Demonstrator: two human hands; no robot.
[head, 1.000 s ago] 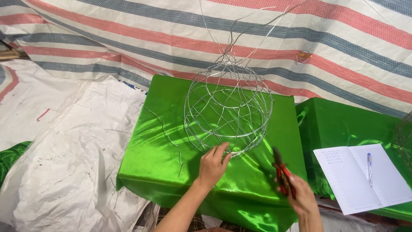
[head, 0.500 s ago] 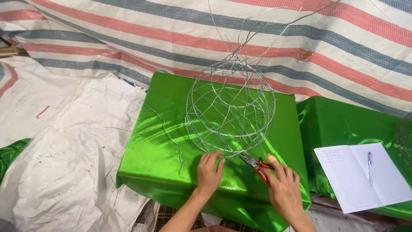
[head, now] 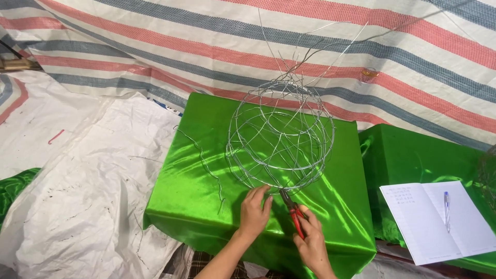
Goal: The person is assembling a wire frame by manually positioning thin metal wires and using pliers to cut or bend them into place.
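On green cloth (head: 196, 175), pliers (head: 292, 209) meet wire ball's (head: 281, 137) rim.

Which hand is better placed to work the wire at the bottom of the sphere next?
Probably the right hand: it holds the red-handled pliers, their tip already at the wire sphere base. The left hand is bare, steadying that lower rim on the green cloth.

Striped tarp (head: 403, 57) behind; white sheeting (head: 77, 196) on floor; green satin-covered tables (head: 206, 170); even light.
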